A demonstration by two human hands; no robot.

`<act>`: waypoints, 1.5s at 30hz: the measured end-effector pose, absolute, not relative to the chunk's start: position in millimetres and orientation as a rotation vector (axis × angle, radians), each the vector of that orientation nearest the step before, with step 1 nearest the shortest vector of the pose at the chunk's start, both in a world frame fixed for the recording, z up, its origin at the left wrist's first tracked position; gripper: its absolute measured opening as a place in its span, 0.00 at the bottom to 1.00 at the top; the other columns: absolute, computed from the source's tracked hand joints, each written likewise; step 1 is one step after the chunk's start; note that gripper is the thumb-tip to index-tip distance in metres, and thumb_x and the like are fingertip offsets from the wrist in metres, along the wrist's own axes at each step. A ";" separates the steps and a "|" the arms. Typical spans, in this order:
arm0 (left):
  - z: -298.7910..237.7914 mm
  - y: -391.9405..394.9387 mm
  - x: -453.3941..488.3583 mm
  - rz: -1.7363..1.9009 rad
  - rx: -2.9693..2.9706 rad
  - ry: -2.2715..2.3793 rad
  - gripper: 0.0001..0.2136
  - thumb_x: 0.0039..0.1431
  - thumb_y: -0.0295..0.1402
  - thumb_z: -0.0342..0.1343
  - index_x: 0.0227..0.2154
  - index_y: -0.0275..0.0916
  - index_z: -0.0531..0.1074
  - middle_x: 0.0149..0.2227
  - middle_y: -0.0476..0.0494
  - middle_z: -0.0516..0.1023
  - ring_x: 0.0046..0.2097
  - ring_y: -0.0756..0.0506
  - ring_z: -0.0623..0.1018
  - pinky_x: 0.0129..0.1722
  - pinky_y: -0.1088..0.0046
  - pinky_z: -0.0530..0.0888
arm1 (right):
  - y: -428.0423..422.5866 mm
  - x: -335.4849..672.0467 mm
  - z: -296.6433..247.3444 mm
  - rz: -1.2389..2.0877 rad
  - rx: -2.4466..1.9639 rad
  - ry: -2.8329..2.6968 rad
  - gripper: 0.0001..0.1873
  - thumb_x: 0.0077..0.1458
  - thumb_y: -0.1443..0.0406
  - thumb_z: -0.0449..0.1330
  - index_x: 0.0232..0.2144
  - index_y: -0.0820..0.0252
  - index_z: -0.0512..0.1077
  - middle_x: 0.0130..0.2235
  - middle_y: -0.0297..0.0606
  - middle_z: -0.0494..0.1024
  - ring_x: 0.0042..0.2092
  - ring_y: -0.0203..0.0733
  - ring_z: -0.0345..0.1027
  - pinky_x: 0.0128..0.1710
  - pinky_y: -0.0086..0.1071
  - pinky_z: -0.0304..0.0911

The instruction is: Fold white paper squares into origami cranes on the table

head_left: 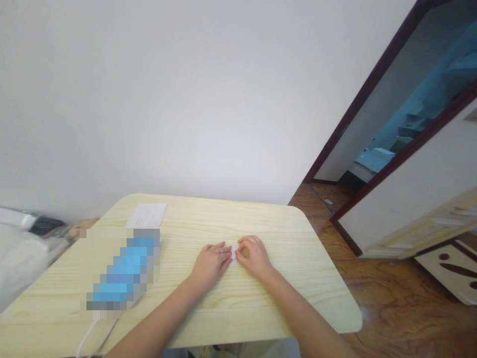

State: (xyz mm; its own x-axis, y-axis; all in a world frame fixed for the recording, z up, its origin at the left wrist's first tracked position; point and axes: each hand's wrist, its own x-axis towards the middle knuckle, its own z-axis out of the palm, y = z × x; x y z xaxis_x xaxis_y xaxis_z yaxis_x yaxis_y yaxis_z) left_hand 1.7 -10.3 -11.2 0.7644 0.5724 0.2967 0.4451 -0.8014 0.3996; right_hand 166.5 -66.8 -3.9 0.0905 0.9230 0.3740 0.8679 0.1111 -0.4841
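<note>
Both of my hands rest near the middle of a pale wooden table [298, 278]. Between them lies a small white piece of paper [234, 253], mostly covered by my fingers. My left hand [211, 262] lies over its left side with the fingers bent onto it. My right hand [253, 254] curls its fingers down and pinches the paper's right side. The paper stays flat on the tabletop.
A white sheet [147, 215] lies at the table's far left. A blurred blue patch [124, 271] covers an object on the left, with white cords [91, 335] trailing off the near edge. A white wall stands behind; a doorway [391, 139] and wooden floor lie to the right.
</note>
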 end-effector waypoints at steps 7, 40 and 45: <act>-7.3 -13.5 2.8 0.620 2.670 0.792 0.12 0.59 0.35 0.44 0.38 0.46 0.73 0.44 0.49 0.76 0.49 0.44 0.71 0.43 0.63 0.65 | -65.3 166.5 -5.7 0.105 -1.757 -1.760 0.03 0.43 0.68 0.59 0.22 0.58 0.67 0.34 0.37 0.72 0.39 0.41 0.62 0.42 0.36 0.55; -13.4 -27.7 -15.2 0.487 2.862 0.548 0.18 0.58 0.38 0.44 0.51 0.42 0.62 0.53 0.40 0.67 0.54 0.42 0.64 0.52 0.59 0.61 | -59.9 171.2 -9.4 0.214 -1.795 -1.563 0.09 0.39 0.70 0.59 0.26 0.58 0.63 0.32 0.35 0.67 0.39 0.42 0.59 0.40 0.36 0.56; -10.0 -29.8 -11.5 0.468 2.858 0.592 0.16 0.58 0.36 0.44 0.48 0.43 0.65 0.51 0.41 0.68 0.53 0.41 0.66 0.50 0.58 0.63 | -55.0 176.3 -16.7 0.158 -1.835 -1.520 0.08 0.39 0.72 0.58 0.24 0.57 0.64 0.33 0.37 0.67 0.39 0.44 0.59 0.40 0.38 0.56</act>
